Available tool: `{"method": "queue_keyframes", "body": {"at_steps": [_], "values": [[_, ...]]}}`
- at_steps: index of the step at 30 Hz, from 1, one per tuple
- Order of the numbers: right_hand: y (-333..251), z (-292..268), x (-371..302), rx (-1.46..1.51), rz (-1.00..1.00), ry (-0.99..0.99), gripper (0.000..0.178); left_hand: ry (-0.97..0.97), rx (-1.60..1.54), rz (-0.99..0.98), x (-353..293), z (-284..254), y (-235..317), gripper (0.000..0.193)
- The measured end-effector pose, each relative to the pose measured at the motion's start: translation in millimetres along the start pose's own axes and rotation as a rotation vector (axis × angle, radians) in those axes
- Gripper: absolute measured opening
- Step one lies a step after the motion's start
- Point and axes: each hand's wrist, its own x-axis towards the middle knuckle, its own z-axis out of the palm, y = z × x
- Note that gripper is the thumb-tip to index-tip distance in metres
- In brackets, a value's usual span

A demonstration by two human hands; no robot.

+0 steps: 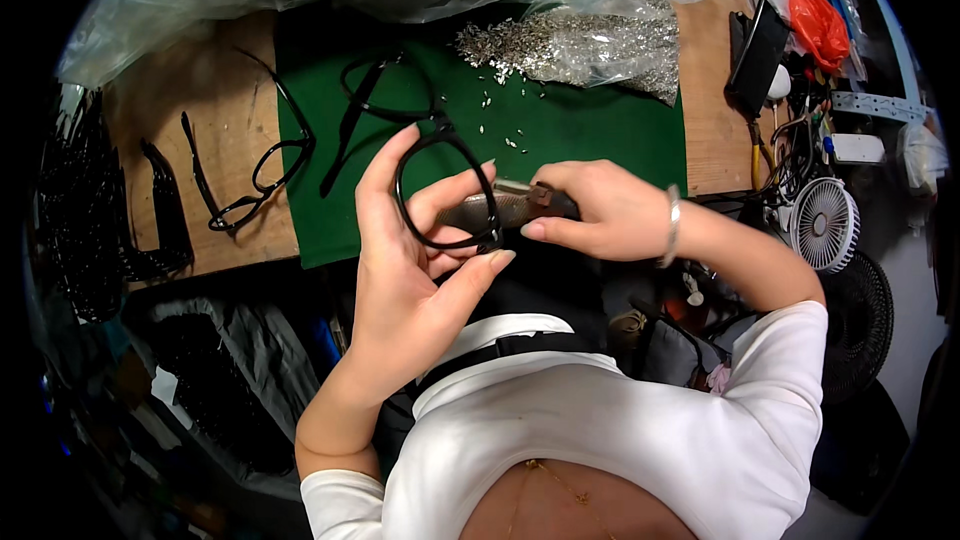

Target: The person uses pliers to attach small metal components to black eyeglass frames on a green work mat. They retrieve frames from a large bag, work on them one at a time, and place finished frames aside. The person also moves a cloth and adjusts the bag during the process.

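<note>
My left hand [395, 260] grips a black eyeglass frame [404, 202], its fingers and thumb around one rim. The other rim and a folded temple extend away over the green mat. My right hand [590, 208] is closed around a dark metal hand tool [510, 206] with a brownish block near its grip; its exact kind is unclear. The tool's end lies beside the near rim, partly behind my left fingers, so whether they touch is hidden. Another black eyeglass frame [268, 162] lies with spread temples on the wooden table to the left.
A green mat [590, 140] covers the table's middle. Small metal pieces [505, 45] spill from a clear plastic bag [610, 50]. Many black frames [80, 200] are piled at far left. A phone [760, 60], red bag [818, 25] and white fan [824, 224] are at right.
</note>
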Motion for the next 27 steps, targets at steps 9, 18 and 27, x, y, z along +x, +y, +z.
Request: {"method": "queue_keyframes", "body": {"at_steps": [9,18,27], "values": [[31,6,33,-0.340,0.020,0.322,0.015,0.060,-0.090,-0.042,-32,-4,-35,0.074],[22,6,29,-0.366,0.029,0.294,0.013,-0.089,-0.337,-0.435,-25,-14,-16,0.017],[-22,44,17,0.509,-0.109,0.532,0.012,-0.010,-0.121,-0.028,-26,9,-51,0.043]]}}
